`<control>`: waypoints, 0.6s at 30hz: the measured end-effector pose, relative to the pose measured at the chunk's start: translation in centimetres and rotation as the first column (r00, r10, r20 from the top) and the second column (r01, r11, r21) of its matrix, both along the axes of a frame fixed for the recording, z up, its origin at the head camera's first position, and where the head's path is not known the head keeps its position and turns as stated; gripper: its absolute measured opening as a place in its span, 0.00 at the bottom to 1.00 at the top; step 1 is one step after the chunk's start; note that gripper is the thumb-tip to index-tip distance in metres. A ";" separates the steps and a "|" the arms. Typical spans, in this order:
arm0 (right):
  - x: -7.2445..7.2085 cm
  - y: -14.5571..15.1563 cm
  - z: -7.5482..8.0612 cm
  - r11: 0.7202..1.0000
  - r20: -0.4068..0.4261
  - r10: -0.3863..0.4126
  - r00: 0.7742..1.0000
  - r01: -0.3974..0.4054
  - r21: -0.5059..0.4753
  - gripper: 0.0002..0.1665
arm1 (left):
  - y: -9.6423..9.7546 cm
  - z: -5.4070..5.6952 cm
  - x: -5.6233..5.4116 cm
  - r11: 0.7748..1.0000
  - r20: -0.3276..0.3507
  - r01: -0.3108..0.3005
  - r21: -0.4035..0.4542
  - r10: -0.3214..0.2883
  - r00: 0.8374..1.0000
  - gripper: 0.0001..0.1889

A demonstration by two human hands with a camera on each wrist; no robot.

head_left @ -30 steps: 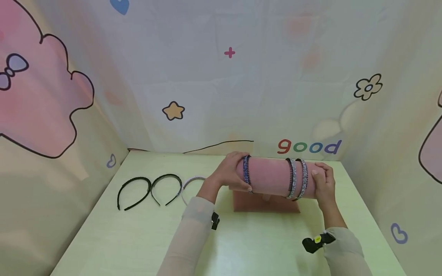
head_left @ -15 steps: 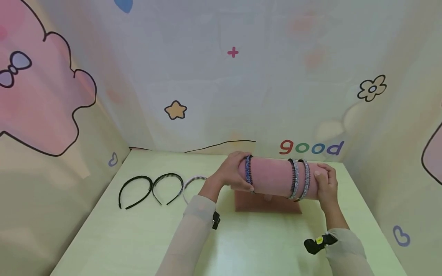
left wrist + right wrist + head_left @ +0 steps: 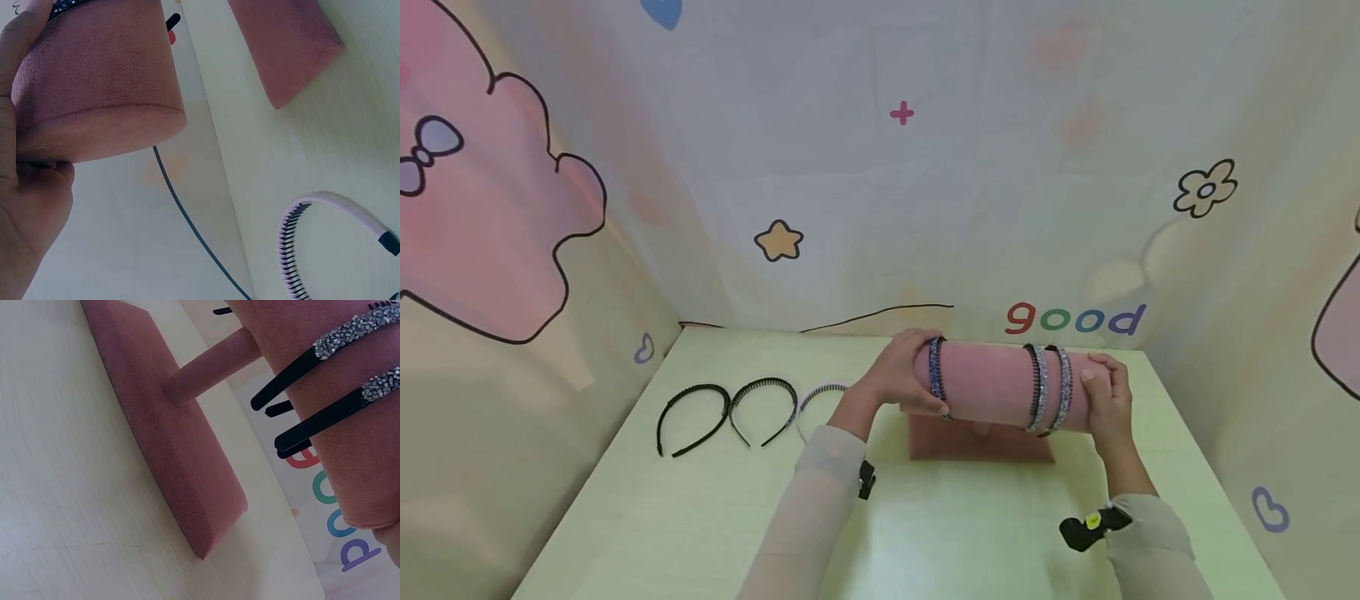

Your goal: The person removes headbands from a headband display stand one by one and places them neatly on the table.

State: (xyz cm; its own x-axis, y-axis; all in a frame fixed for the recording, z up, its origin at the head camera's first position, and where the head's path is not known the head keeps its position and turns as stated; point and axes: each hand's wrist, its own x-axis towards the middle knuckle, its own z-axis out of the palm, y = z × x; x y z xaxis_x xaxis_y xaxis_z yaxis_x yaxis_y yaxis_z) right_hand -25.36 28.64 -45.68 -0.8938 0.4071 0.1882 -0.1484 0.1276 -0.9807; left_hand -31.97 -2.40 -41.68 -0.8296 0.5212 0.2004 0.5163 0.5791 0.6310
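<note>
A pink headband display stand has a thick padded roll (image 3: 987, 383) on a post (image 3: 212, 365) above a flat base (image 3: 981, 443). My left hand (image 3: 897, 375) grips the roll's left end, fingers above and thumb below, touching a blue glitter headband (image 3: 935, 367) fitted there. At the right end, my right hand (image 3: 1108, 400) holds the roll with the thumb on its near face. Two silver glitter headbands, the inner one (image 3: 1040, 387) and the outer one (image 3: 1064, 387), sit near that hand. Their black tips hang below the roll in the right wrist view.
Left of the stand, a black headband (image 3: 692, 417), a toothed dark headband (image 3: 763, 408) and a white headband (image 3: 287, 250) lie in a row on the pale table (image 3: 700, 533). A printed cloth backdrop (image 3: 865, 192) closes off the back and sides.
</note>
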 end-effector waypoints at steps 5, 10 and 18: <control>0.0 0.0 -0.2 1.000 0.007 -0.001 1.000 0.001 0.015 0.19 | -0.1 0.0 0.0 1.000 0.007 0.001 -0.003 -0.001 1.000 0.58; -0.2 0.2 -0.4 1.000 0.000 0.007 1.000 -0.007 -0.009 0.18 | -0.1 -0.2 -0.1 1.000 0.011 -0.003 -0.002 0.003 1.000 0.59; 1.0 -0.8 1.7 1.000 -0.043 0.011 0.999 -0.011 -0.012 0.18 | -0.7 -0.5 0.0 0.995 0.044 -0.021 0.093 0.017 0.999 0.59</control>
State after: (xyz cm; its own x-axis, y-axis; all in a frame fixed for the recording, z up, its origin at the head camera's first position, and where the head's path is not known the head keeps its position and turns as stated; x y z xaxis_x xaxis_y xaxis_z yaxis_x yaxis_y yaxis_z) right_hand -24.34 27.80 -44.00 -0.8894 0.3999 0.2215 -0.1916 0.1139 -0.9748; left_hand -31.95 -3.09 -42.21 -0.8481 0.4860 0.2108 0.4766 0.5263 0.7042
